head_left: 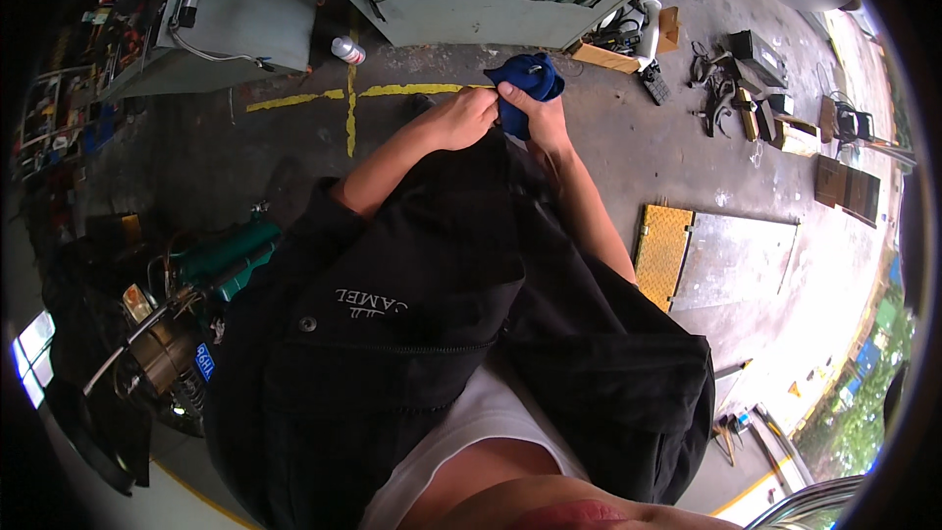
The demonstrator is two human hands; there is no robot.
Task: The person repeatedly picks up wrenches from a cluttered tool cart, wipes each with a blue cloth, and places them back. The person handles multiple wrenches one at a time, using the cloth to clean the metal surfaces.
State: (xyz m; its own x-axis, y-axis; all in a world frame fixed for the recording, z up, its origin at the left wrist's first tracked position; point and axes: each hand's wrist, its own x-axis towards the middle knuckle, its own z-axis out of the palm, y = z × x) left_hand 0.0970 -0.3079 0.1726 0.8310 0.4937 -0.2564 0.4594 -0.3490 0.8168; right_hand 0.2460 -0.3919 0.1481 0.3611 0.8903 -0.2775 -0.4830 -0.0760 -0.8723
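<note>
A crumpled dark blue cloth [527, 88] is bunched up in front of my body, far out in the head view. My right hand [543, 123] is closed round it, with the thumb pressed on its near side. Folds of the cloth stick out above the fingers. My left hand [463, 120] is curled closed against the cloth's left edge, just beyond the hem of my open black jacket [412, 265]. Its fingertips are hidden, so I cannot tell what they grip.
Ahead stands a grey metal cabinet [471, 18], with a white bottle [347, 50] on the floor to its left. An open cardboard box [603, 56] holds parts. Dark parts [721, 98] and cartons lie at the right, near a metal plate [736, 260]. A motorcycle [162, 373] is at the left.
</note>
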